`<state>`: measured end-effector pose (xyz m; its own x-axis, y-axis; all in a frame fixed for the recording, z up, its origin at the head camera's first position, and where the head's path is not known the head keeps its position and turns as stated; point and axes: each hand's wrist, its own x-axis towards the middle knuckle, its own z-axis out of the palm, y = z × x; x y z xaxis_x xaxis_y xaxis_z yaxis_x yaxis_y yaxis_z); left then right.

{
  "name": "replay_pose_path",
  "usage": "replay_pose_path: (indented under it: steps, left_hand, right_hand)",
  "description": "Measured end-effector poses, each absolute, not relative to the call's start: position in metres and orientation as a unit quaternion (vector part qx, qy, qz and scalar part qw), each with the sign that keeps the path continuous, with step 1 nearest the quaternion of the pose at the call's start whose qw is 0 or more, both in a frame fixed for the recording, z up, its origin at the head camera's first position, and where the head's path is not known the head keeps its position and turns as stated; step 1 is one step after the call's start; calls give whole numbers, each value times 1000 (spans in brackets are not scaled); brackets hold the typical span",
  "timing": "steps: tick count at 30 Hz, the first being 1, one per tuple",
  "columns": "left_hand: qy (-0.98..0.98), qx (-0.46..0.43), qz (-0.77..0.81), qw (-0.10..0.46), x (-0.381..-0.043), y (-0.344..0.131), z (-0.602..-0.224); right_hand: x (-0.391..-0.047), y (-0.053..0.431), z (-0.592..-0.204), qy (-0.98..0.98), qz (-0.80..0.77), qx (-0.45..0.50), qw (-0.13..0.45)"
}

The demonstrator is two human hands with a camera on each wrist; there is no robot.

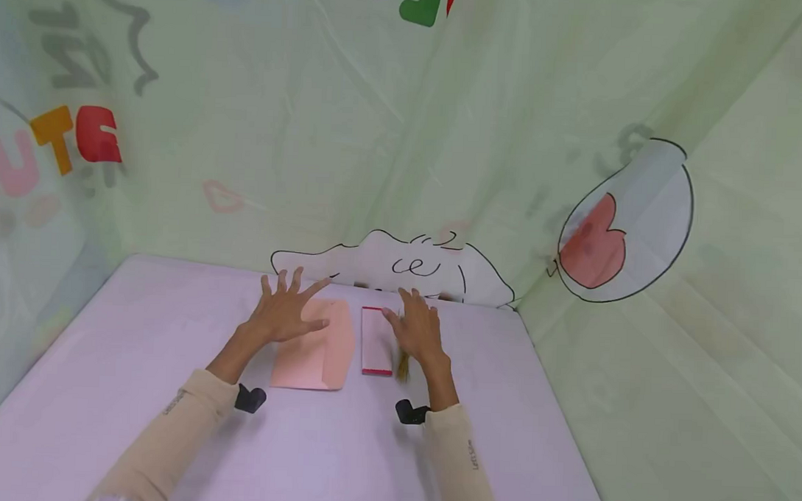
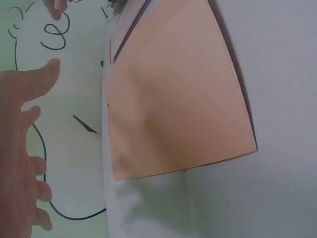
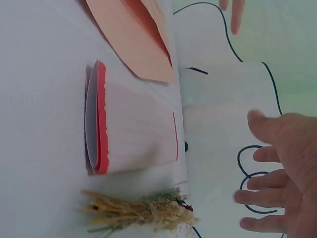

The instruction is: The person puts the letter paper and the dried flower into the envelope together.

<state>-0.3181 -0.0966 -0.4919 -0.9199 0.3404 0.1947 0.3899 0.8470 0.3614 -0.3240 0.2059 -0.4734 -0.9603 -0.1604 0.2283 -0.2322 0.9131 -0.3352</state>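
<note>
A peach-pink envelope lies on the table, its pointed flap spread out on the right side. My left hand hovers over its upper left part with fingers spread, holding nothing. Beside the envelope is a folded pale card with red edges; in the right wrist view its fold bulges up slightly. A small bunch of dried flowers lies right of the card, partly hidden under my right hand in the head view. That hand is held above the table with fingers extended and grips nothing.
The white-covered table meets a pale green curtain printed with letters and doodles at its back edge. A similar curtain rises at the right side. Black wrist mounts stick out from both sleeves.
</note>
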Motion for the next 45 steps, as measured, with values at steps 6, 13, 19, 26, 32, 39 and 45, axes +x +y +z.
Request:
replay_pose_path:
  steps: [6,13,19,26,32,39,45]
  left_hand:
    - [-955,-204,-210,53,-309,-91,-501]
    - [-950,-228,-208,53,-298,-78,-516]
    - [-954,-223,-198,24,-285,-70,-529]
    - [-955,-216,-201,19,-277,-65,-541]
    - [-950,-215,-227,9,-276,-64,-546]
    - [-944,-208,-255,-9,-273,-66,-549]
    - [-944,-206,-256,-14,-272,-67,-551]
  right_hand:
    - [-326,191,-482,-962,182,49,196]
    - [-327,177,-500,-956,248,-7,157]
    - [-338,180,-535,-955,271,-4,120]
    - [-348,172,-565,-956,248,-28,154]
    - [-341,164,-564,-946,275,-39,169]
    - [-327,160,-551,-910,367,-44,187]
    - [-328,164,-541,-880,432,-105,168]
